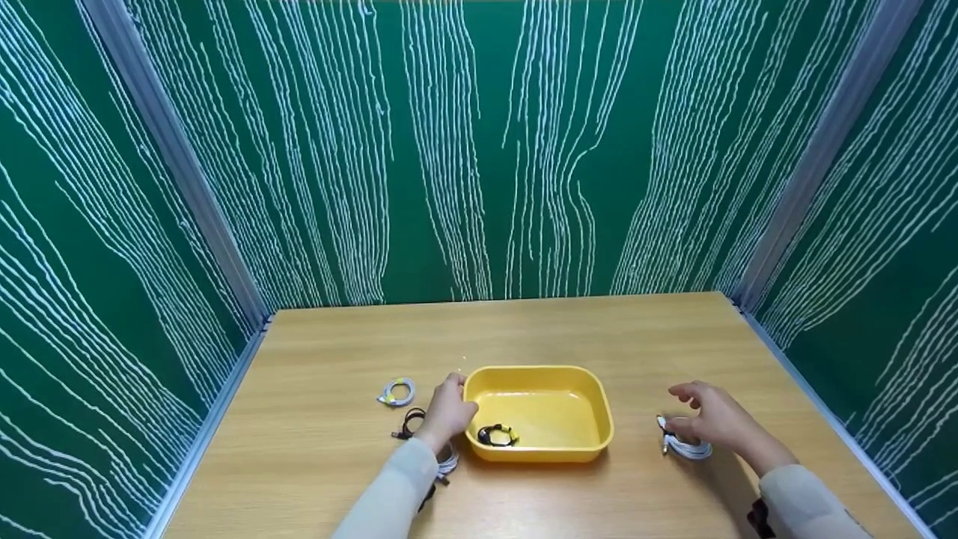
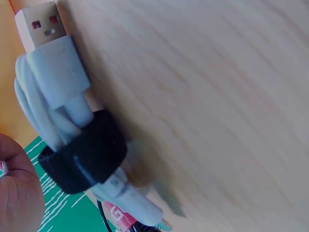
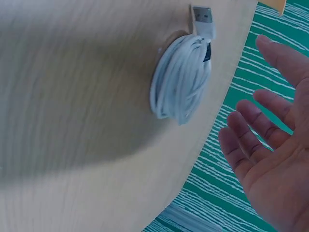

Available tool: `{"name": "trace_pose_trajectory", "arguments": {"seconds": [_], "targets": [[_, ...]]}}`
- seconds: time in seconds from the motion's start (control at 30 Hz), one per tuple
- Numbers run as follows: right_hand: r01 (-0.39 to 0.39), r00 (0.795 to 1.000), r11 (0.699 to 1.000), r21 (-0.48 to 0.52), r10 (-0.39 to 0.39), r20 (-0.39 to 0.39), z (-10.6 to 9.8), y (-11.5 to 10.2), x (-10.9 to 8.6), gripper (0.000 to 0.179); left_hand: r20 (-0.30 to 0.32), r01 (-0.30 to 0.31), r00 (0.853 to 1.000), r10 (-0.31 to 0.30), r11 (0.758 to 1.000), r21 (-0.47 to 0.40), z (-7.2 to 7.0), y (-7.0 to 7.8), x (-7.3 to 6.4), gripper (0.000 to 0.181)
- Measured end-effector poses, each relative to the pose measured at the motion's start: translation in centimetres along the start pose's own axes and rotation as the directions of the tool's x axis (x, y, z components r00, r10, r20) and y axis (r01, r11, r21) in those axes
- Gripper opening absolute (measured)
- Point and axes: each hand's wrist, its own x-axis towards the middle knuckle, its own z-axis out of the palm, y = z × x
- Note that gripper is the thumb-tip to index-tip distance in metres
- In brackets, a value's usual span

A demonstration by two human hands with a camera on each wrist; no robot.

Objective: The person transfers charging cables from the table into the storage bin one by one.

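My left hand [image 1: 447, 413] grips the left rim of a yellow plastic basin [image 1: 550, 454], its thumb over the edge. Inside the basin's left front corner lies a coiled black cable [image 1: 497, 435] with a yellow tie. My right hand [image 1: 711, 421] hovers with spread fingers over a coiled white USB cable [image 1: 687, 449]; the right wrist view shows this white cable [image 3: 181, 79] apart from the open palm [image 3: 277, 169]. Close to the left wrist camera is another white USB cable [image 2: 60, 72], bound with a black strap [image 2: 87, 152].
Left of the basin, a pale coiled cable [image 1: 398, 391] with yellow ties and a black cable [image 1: 410, 423] lie on the wooden table [image 1: 314, 419]. A grey-white cable [image 1: 448, 464] is partly behind the left forearm. Green, white-streaked walls [image 1: 516, 150] enclose the table's back and sides.
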Motion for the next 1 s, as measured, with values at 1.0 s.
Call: {"name": "trace_pose_trajectory", "arguments": {"seconds": [1.0], "targets": [[-0.228,0.964,0.973,0.038,0.220,0.150,1.6,2.7,-0.2,0.092,-0.001,-0.026,1.000,0.026,1.000,-0.008,0.1,-0.2,0.0,0.046]]}}
